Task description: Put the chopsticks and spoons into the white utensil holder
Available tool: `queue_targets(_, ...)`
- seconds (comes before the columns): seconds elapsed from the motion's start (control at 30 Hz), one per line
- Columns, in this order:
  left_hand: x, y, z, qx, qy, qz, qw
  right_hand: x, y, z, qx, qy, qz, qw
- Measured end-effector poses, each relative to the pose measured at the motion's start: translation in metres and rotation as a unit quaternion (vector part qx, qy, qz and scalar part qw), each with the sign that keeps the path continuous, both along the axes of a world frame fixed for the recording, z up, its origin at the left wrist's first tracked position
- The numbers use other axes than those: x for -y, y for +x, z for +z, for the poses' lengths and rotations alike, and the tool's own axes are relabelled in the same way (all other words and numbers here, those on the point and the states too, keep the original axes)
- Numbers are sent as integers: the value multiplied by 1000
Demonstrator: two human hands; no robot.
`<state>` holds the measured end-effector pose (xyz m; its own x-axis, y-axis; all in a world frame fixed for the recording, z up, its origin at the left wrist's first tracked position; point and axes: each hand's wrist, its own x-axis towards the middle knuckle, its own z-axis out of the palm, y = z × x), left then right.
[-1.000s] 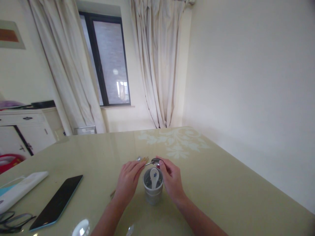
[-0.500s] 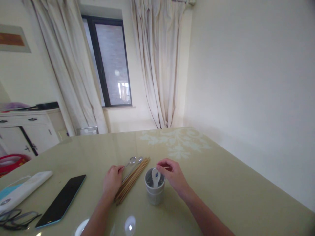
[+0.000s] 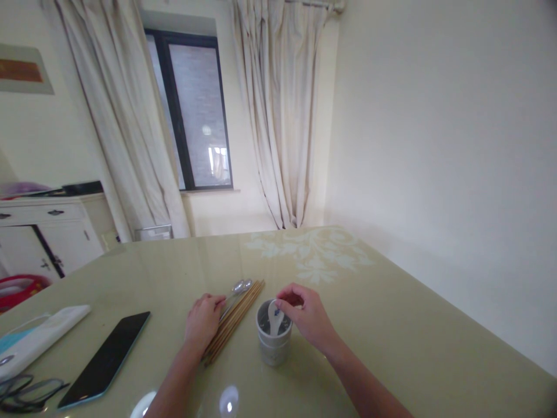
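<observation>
- The left hand (image 3: 204,319), fingers bent down, touches the thin handles of the metal spoons (image 3: 242,285); whether it grips one, I cannot tell.
- The right hand (image 3: 307,313), apart from the left, pinches the upper edge of the white spoon (image 3: 275,319) between thumb and finger.
- The white spoon stands bowl-up in the grey cup (image 3: 274,349), handle hidden inside. It looks ceramic: stiff, light, smooth enough to slip, and liable to chip. The broad bowl gives the best hold.
- The grey cup stands upright between the hands; a steadying hold would suit its outer wall, below the rim.
- The metal spoons lie side by side, just left of the chopsticks (image 3: 235,322); probably light, stiff and slick, best taken by the handles.
- The chopsticks, a loose slanting bundle, would likely roll unless gathered mid-length.
- All rest on the glossy desk (image 3: 391,348); farther left lie a dark-screened device (image 3: 104,360) and glasses (image 3: 30,392).
</observation>
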<state>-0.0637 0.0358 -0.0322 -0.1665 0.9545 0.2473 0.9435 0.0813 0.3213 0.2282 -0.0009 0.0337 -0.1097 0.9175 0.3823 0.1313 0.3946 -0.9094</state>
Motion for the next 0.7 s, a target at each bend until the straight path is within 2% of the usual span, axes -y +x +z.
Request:
queue_targets(0.1,1,4,4,1,8,-1,1000,2,1,2,27,23,-4,999)
queue_targets(0.17,3,13,10,19,45,-13,999,3,1,2,39,48,-11,998)
queue_targets(0.23,6,26,18,80,103,-54,990,4,0,2,44,82,-24,995)
queue_targets(0.3,12,44,27,193,136,-118,965,6,0,3,30,106,-49,993)
queue_targets(0.4,24,70,36,365,77,-189,909,4,4,6,-53,92,-107,989)
queue_targets(0.47,33,84,39,412,26,-219,884,-2,10,7,-129,71,-146,978)
queue_targets(0.6,41,96,38,447,-25,-229,864,-20,25,0,-243,26,-200,949)
queue_targets(0.7,36,97,31,467,-8,-225,855,-31,27,-15,-290,-30,-199,936)
